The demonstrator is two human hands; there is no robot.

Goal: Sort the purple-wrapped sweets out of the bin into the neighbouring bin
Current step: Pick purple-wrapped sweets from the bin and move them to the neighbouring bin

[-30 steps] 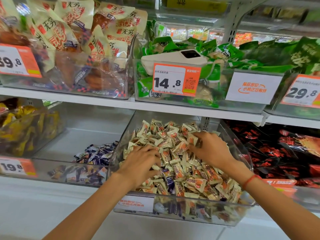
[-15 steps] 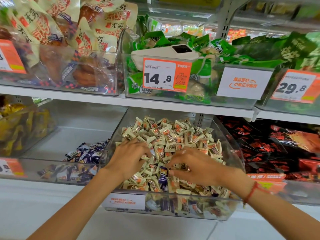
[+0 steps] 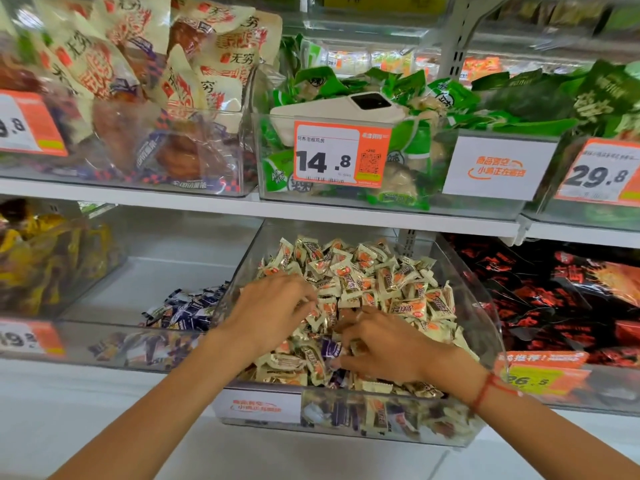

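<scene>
Both hands are sunk in the cream-sweet bin point(image 3: 464, 271). Left hand point(image 3: 273, 311) is spread flat on the pile, nothing held; right hand point(image 3: 381, 344) is curled into the pile — hold cannot be told. One purple sweet point(image 3: 330, 348) is exposed between them, more seen through the front wall. At 9 o'clock, the neighbour bin point(image 3: 104, 299) holds a small purple heap point(image 3: 188, 308) — sorting judged partly done.

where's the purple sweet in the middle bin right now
In the head view, the purple sweet lies near the middle bin's front, among cream wrappers, between the left hand and right hand.
</scene>
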